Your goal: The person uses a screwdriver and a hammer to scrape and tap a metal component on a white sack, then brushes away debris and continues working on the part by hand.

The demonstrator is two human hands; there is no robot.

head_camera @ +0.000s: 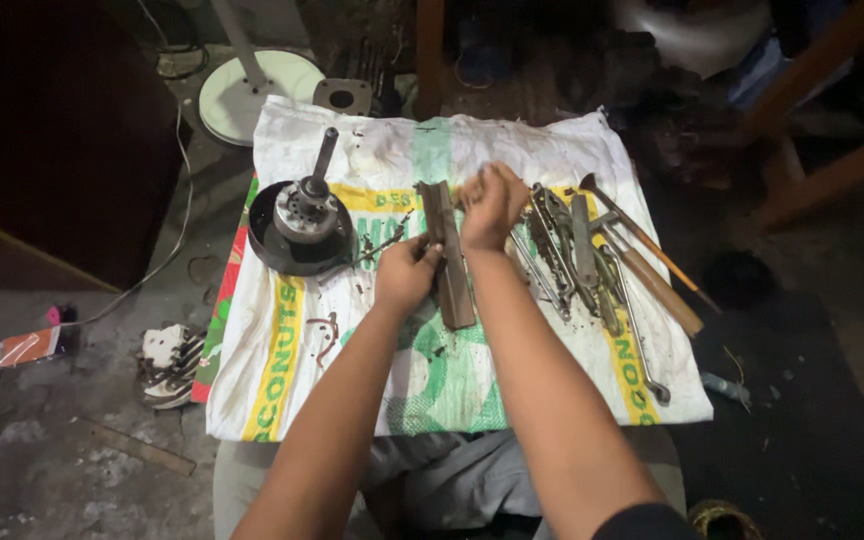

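Note:
A long flat dark metal bar (451, 268) lies lengthwise on a white woven sack (392, 150) spread on the floor. My left hand (405, 275) rests against the bar's left edge near its middle, fingers curled on it. My right hand (493, 205) is closed in a fist just right of the bar's far end; what it holds is hidden by the fingers. A round dark motor part with a shaft (304, 218) stands to the left of my hands.
Several wrenches and pliers (572, 255) and a wooden-handled hammer (652, 280) lie on the sack's right side. A white fan base (252, 85) stands at the back left. A torn white part (167, 362) and a small card (17, 350) lie on the floor left.

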